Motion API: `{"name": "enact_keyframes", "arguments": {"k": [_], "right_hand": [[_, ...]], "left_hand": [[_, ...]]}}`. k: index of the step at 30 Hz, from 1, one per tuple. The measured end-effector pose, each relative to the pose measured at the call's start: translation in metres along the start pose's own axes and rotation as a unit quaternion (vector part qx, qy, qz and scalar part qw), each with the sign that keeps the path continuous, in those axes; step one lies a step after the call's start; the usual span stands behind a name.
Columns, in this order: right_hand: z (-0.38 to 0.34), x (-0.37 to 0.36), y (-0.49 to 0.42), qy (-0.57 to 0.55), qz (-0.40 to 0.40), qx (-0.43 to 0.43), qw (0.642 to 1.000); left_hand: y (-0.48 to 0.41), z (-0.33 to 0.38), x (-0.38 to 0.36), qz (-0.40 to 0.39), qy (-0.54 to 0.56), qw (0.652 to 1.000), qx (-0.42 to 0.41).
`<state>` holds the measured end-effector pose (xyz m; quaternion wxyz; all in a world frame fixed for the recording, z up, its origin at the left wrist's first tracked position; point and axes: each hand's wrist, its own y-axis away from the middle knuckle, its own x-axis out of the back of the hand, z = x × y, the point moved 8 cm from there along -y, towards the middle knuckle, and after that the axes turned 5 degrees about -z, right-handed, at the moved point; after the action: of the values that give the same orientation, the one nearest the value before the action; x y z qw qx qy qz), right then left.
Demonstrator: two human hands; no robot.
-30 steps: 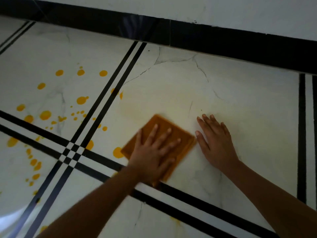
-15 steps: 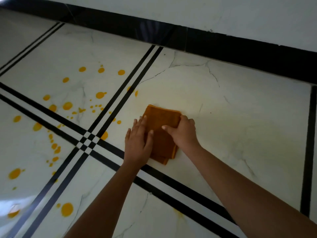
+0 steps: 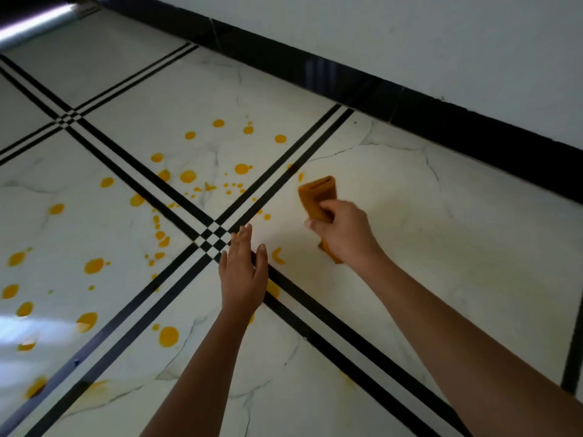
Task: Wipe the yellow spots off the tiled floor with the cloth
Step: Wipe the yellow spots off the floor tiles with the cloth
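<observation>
My right hand (image 3: 345,233) grips the folded orange cloth (image 3: 317,195), which sticks out beyond the fingers toward the wall, with a corner showing under the wrist. My left hand (image 3: 243,272) lies flat with straight fingers over the black double stripe, just right of the checkered crossing (image 3: 214,236). Several yellow spots (image 3: 188,176) dot the white marbled tiles left of the hands; a curved yellow smear (image 3: 278,256) sits between the two hands. The tile (image 3: 441,247) to the right of the cloth shows no spots.
A black skirting strip (image 3: 410,99) runs along the white wall (image 3: 410,33) at the back. Black double stripes cross the floor diagonally. Larger yellow blots (image 3: 168,336) lie at the lower left, with a bright glare patch (image 3: 31,326) at the left edge.
The cloth passed from under my left hand into my right hand, which now grips it folded narrower. My left hand came off the cloth and lies flat by the crossing. The view swung left.
</observation>
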<state>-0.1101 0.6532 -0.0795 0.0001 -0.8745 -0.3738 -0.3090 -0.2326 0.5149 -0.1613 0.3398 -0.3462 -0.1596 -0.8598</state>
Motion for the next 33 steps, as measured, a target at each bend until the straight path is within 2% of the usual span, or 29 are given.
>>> {"name": "enact_keyframes", "arguments": {"k": [2,5,8,10,11,12,14,15,16,18,19,20,21,23,24,25,27,28,29,30,32,33], "right_hand": [[0.012,-0.032,0.006,0.050,-0.060,-0.028,0.997],[0.052,-0.068,0.002,0.191,-0.066,-0.113,0.973],[0.069,-0.114,-0.015,0.286,-0.077,-0.123,0.947],[0.060,-0.136,-0.017,0.340,-0.040,-0.085,0.936],[0.052,-0.149,-0.010,0.360,-0.041,-0.039,0.931],[0.045,-0.165,0.002,0.387,-0.068,0.034,0.919],[0.046,-0.181,0.023,0.449,-0.150,0.188,0.861],[0.050,-0.177,0.020,0.455,-0.172,0.222,0.845],[0.055,-0.168,0.006,0.460,-0.168,0.200,0.849],[0.058,-0.148,-0.019,0.434,-0.089,0.058,0.895],[0.049,-0.156,-0.015,0.415,-0.064,0.028,0.907],[0.037,-0.177,0.000,0.412,-0.080,0.058,0.906],[0.027,-0.207,0.028,0.423,-0.135,0.151,0.883],[0.029,-0.233,0.080,0.444,-0.252,0.324,0.797],[0.036,-0.222,0.078,0.450,-0.265,0.347,0.779],[0.042,-0.205,0.057,0.468,-0.236,0.316,0.791],[0.054,-0.169,0.013,0.470,-0.139,0.157,0.857],[0.055,-0.165,0.011,0.452,-0.117,0.107,0.878],[0.052,-0.172,0.025,0.437,-0.117,0.124,0.883],[0.050,-0.187,0.050,0.436,-0.140,0.200,0.866],[0.066,-0.190,0.100,0.444,-0.211,0.350,0.797],[0.073,-0.176,0.099,0.449,-0.213,0.375,0.783]], "left_hand": [[0.006,-0.011,0.008,0.007,-0.016,1.000,0.007],[0.019,-0.032,0.022,-0.006,-0.076,0.997,0.016],[0.033,-0.060,0.037,-0.048,-0.164,0.985,0.025],[0.044,-0.077,0.042,-0.074,-0.214,0.973,0.043],[0.051,-0.085,0.045,-0.080,-0.230,0.968,0.057],[0.060,-0.092,0.047,-0.084,-0.243,0.964,0.071],[0.072,-0.100,0.048,-0.090,-0.264,0.957,0.082],[0.076,-0.101,0.049,-0.095,-0.275,0.953,0.082],[0.082,-0.103,0.050,-0.096,-0.281,0.951,0.083],[0.089,-0.099,0.056,-0.074,-0.274,0.955,0.091],[0.094,-0.099,0.060,-0.057,-0.264,0.957,0.104],[0.099,-0.098,0.064,-0.044,-0.256,0.959,0.117],[0.107,-0.099,0.066,-0.036,-0.254,0.958,0.130],[0.122,-0.103,0.067,-0.048,-0.269,0.951,0.143],[0.129,-0.105,0.068,-0.054,-0.279,0.947,0.152],[0.133,-0.108,0.069,-0.059,-0.288,0.943,0.156],[0.141,-0.107,0.068,-0.054,-0.294,0.940,0.164],[0.145,-0.105,0.064,-0.050,-0.288,0.941,0.168],[0.149,-0.102,0.060,-0.047,-0.281,0.942,0.174],[0.155,-0.100,0.054,-0.043,-0.274,0.943,0.181],[0.167,-0.091,0.038,-0.046,-0.265,0.945,0.188],[0.172,-0.087,0.030,-0.053,-0.263,0.945,0.186]]}}
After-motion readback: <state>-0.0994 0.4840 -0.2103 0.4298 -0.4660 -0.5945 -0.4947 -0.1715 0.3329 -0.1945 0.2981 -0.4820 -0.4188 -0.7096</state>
